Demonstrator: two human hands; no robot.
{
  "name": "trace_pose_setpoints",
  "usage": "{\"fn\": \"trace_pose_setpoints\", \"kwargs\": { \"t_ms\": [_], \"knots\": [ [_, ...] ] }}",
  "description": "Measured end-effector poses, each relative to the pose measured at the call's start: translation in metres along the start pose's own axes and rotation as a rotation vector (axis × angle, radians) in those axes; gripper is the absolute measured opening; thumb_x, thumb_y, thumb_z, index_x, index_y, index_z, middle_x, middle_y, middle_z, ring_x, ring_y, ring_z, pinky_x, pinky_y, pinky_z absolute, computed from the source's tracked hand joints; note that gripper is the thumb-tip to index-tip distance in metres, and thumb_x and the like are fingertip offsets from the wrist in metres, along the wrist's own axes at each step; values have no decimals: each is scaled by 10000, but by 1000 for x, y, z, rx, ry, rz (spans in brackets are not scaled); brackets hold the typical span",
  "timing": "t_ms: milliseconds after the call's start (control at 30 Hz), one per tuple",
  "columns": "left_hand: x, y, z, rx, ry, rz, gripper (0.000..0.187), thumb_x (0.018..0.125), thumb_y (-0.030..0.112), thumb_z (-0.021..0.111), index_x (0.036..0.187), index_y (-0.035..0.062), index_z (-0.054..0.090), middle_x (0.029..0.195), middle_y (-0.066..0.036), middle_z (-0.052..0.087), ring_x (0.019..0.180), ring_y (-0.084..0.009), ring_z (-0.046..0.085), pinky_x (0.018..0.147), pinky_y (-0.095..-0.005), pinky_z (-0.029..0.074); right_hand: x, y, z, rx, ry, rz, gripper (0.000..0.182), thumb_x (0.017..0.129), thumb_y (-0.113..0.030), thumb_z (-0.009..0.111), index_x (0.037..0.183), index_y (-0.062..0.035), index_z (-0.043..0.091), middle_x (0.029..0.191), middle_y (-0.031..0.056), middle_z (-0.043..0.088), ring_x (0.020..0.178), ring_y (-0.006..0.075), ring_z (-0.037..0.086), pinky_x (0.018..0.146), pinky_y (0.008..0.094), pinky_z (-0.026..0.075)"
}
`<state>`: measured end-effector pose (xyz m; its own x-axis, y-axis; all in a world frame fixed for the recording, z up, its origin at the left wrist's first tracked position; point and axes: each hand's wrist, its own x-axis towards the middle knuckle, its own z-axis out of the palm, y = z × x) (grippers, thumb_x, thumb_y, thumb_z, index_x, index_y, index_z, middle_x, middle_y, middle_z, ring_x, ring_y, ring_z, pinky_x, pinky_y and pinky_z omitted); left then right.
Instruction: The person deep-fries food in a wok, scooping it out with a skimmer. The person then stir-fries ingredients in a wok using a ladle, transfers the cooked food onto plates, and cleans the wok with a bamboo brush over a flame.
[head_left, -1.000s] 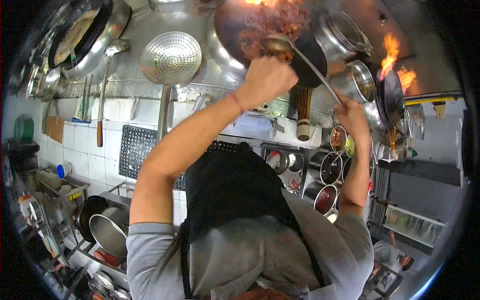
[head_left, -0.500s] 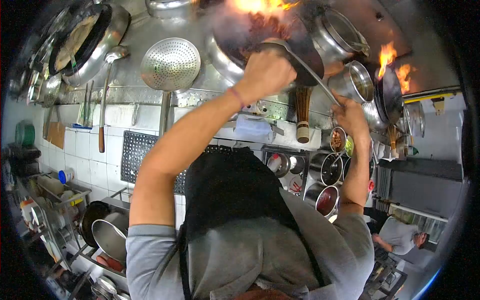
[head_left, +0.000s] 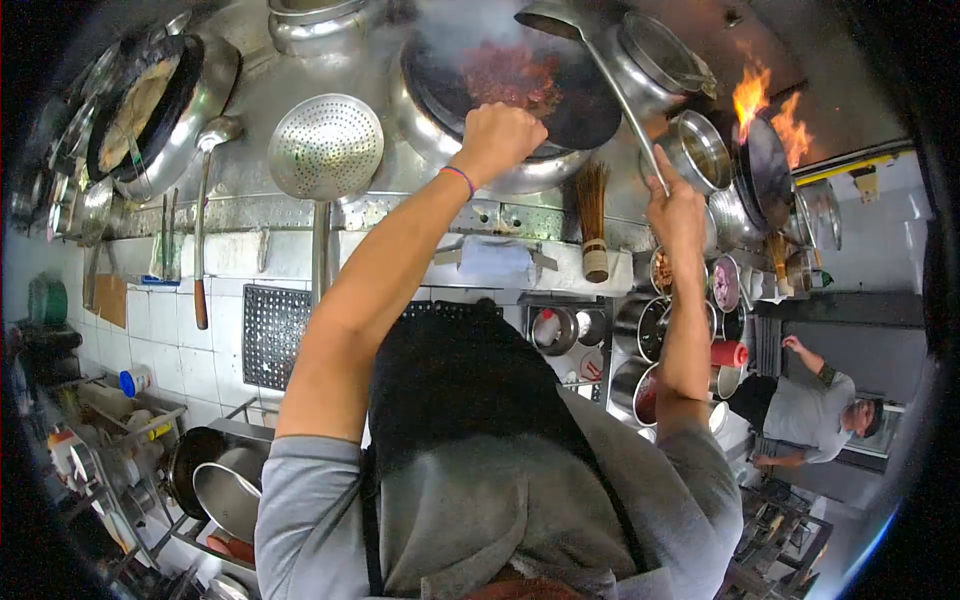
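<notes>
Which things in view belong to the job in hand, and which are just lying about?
In the job:
wok, left hand closed at its rim
food in the wok
ladle in right hand

Apparently just lying about:
strainer
brush
black mat

In front of you, a steel counter (head_left: 262,75) carries a perforated strainer (head_left: 325,148) and, farther left, a wooden-ended ladle (head_left: 204,190), handles reaching past its near edge. A bristle brush (head_left: 592,215) lies across that edge.

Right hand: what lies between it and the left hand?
From the left hand, the head view shows the near side of the wok, then the bristle tips of the brush, then steel counter up to the right hand.
</notes>
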<state>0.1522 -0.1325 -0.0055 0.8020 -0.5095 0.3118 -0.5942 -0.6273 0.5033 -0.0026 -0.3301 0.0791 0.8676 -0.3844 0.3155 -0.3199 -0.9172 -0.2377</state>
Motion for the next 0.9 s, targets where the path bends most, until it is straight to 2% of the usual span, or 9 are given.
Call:
{"fn": "trace_pose_setpoints", "kwargs": {
  "t_ms": [67,133,267,367,433,567,633,833,900],
  "knots": [
    [7,-2,8,-1,16,8,370,822,353,496,671,79,694,709,-213,641,683,-389,641,672,-493,520,5,-6,12,-5,-10,23,426,840,-119,572,1254,-221,568,823,233,639,785,403,628,710,490,492],
    [2,-2,5,53,-13,-4,359,824,349,491,677,88,689,720,-198,646,694,-381,643,674,-473,524,13,-14,32,-40,-129,-83,434,831,-125,586,1259,-192,564,849,241,639,814,413,625,734,493,492],
    [8,-8,13,66,-39,24,413,868,401,473,709,85,685,711,-177,646,689,-377,637,676,-470,519,38,-7,59,-21,-127,-115,387,847,-161,571,1232,-199,584,847,256,629,837,440,600,710,491,490],
    [4,-15,17,65,-1,70,437,888,413,463,708,80,681,701,-176,643,677,-374,635,653,-472,519,17,-22,45,36,-100,-67,408,844,-178,572,1252,-180,565,816,255,630,827,437,604,719,501,488],
    [4,-14,18,62,2,89,433,889,407,466,704,80,679,697,-175,642,673,-372,635,645,-470,520,10,-25,48,-40,-174,-73,380,858,-169,544,1236,-157,579,901,228,651,816,408,633,749,480,508],
    [4,-8,15,74,20,82,408,886,399,475,724,94,691,721,-176,653,694,-372,642,659,-466,523,32,-33,91,-133,-170,-42,362,868,-162,530,1227,-160,578,880,220,653,798,404,641,730,487,509],
    [5,-11,14,82,1,88,388,877,397,482,750,106,706,760,-175,666,715,-376,648,690,-468,526,31,-41,105,-147,-154,-128,355,865,-141,535,1216,-169,576,845,197,658,788,391,650,718,491,511],
    [17,-18,15,48,-25,103,440,869,410,476,699,62,685,719,-212,643,698,-394,638,683,-486,518,-21,-11,9,-101,-303,-220,364,864,-147,535,1225,-182,574,862,196,666,823,377,657,730,477,532],
    [8,-13,13,49,-23,73,443,869,408,467,703,62,689,716,-212,644,700,-399,638,683,-485,519,-21,-1,-2,-206,-387,-68,432,870,-175,539,1301,-196,513,857,227,648,845,438,616,748,503,504]
  ]
}}
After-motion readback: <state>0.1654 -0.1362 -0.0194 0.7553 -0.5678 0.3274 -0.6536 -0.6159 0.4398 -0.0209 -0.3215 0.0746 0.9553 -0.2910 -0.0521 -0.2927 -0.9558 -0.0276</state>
